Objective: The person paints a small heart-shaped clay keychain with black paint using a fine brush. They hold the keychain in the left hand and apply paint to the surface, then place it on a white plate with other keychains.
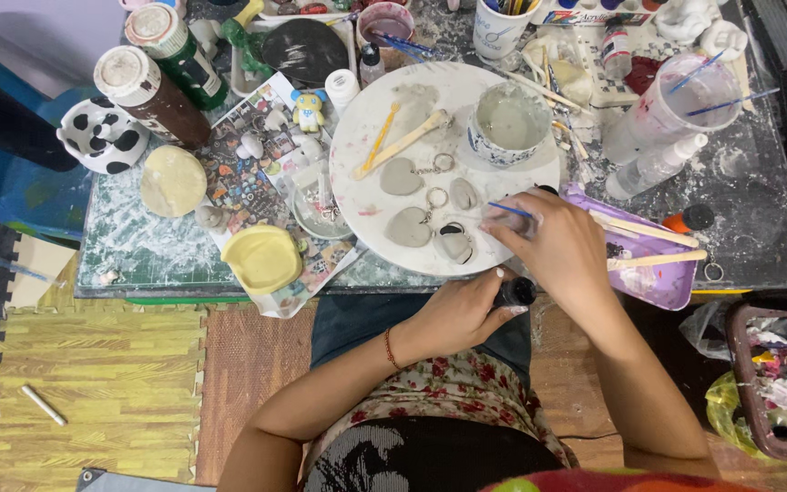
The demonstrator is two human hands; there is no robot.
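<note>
Panda mug, yellow mould, purple tray

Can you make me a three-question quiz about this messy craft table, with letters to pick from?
1. Where do the grey heart-shaped clay pieces lie?
A. on the round white board
B. on the floor mat
C. in the purple tray

2. What colour is the thin brush in the right hand?
A. red
B. blue
C. green

3. What is the left hand doing?
A. lying flat and empty
B. gripping a small dark bottle
C. lifting a cup

Answers: 1 A, the hearts rest on the white board. 2 B, its handle is blue. 3 B, the fingers wrap the dark bottle.
</note>
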